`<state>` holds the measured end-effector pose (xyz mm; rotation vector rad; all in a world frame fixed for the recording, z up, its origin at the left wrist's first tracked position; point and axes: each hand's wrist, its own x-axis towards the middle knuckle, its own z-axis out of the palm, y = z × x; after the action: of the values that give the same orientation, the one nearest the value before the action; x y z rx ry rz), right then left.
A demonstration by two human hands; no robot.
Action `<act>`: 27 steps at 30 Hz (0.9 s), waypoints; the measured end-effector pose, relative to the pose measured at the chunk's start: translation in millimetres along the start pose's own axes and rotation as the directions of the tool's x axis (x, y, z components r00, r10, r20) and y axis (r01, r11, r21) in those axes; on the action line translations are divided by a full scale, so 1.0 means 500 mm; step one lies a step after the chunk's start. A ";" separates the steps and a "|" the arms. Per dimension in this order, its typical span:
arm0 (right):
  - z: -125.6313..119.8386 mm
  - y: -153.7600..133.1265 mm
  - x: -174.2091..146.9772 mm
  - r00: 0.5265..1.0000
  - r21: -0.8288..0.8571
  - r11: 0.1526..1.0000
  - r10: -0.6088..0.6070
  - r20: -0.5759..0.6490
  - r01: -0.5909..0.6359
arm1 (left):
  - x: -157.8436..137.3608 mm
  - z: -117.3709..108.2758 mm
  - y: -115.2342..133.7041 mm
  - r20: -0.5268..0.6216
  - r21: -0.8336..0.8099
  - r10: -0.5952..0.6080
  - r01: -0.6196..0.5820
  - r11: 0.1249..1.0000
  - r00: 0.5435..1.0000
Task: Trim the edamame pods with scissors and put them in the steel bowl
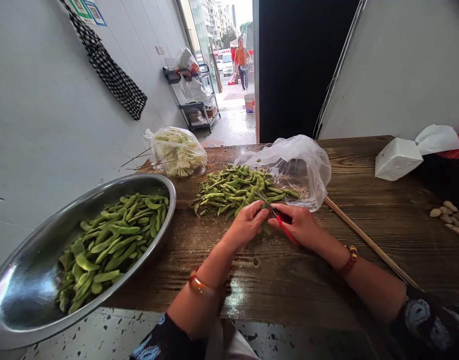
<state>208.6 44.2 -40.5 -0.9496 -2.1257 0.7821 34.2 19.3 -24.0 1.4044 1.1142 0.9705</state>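
Nearest the camera are two dark sleeves (435, 322), the person's arms reaching over one table (327, 295). At the left stands one steel basin (32, 280) with dozens of green pods (117, 242), too overlapped to count exactly; these look like the finished share, though their ends are too small to check. Beyond it is one clear bag of florets (180, 155). The heap (233, 187) on the table, again dozens of pods, seems to be what is left, so the trimming looks well under way, with plenty to go. In front of the heap, the left hand (250, 220) pinches one pod (266, 229) between narrowed fingers. The right hand (300, 225) curls its fingers around one pair of scissors (286, 231), blades at the pod; their gap is hard to tell. Farther right come one loose bag (308, 175), one stick (364, 237), one tissue pack (398, 159) and roughly seven peanuts (454, 220).
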 end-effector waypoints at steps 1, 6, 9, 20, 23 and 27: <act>0.000 -0.002 0.000 1.000 0.005 1.000 0.003 0.007 -0.003 | 0.000 0.000 0.000 0.000 0.006 0.002 -0.002 1.000 1.000; -0.003 -0.006 0.002 0.997 0.014 0.997 0.080 -0.022 -0.080 | 0.004 -0.007 -0.002 -0.099 -0.139 0.001 -0.015 0.990 0.995; -0.002 -0.001 0.004 0.989 0.003 0.991 0.137 -0.058 -0.137 | 0.007 -0.015 0.000 -0.217 -0.372 -0.015 -0.068 0.926 0.976; 0.006 0.001 -0.003 0.997 -0.050 0.997 0.058 -0.058 -0.060 | 0.006 -0.011 0.005 -0.309 -0.577 -0.057 -0.140 0.804 0.949; 0.007 0.002 -0.003 0.996 -0.053 0.997 0.054 -0.067 -0.058 | 0.005 -0.006 0.004 -0.285 -0.589 -0.057 -0.128 0.798 0.957; 0.011 0.006 -0.004 0.997 -0.067 0.997 0.041 -0.068 -0.046 | 0.006 -0.004 0.001 -0.287 -0.594 -0.061 -0.128 0.794 0.956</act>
<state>206.8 43.1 -46.7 -1.0469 -2.0916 0.6930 32.9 22.6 -23.1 0.7634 0.8626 1.4458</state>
